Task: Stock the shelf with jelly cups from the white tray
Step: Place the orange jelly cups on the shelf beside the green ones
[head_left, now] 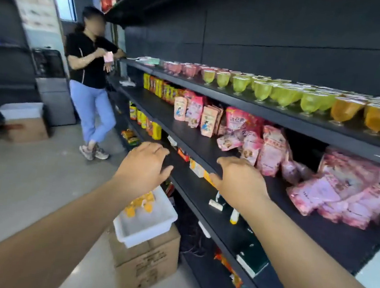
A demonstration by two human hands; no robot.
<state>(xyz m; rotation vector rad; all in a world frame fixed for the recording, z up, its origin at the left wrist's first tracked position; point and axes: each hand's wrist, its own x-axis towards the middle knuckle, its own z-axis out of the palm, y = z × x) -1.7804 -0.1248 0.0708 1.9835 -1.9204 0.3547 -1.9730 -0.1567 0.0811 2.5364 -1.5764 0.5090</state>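
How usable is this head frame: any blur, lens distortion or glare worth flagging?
Head view: wide-angle bending bows the shelf edges; mild motion blur softens the left hand, right hand and pink snack bags; even lighting, no strong glare; the jelly cups and white tray remain readable.

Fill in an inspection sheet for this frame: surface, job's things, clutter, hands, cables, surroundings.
Surface: black top shelf carries rows of jelly cups, pink, then green, then orange.
Job's things: white tray sits on a cardboard box on the floor, a few orange cups left in it.
Clutter: pink snack bags lie untidily on the shelf below.
Hands: left hand and right hand both empty, fingers spread, in front of the shelves.
Cables: nothing seen.
Surroundings: a person stands at the shelf's far end.
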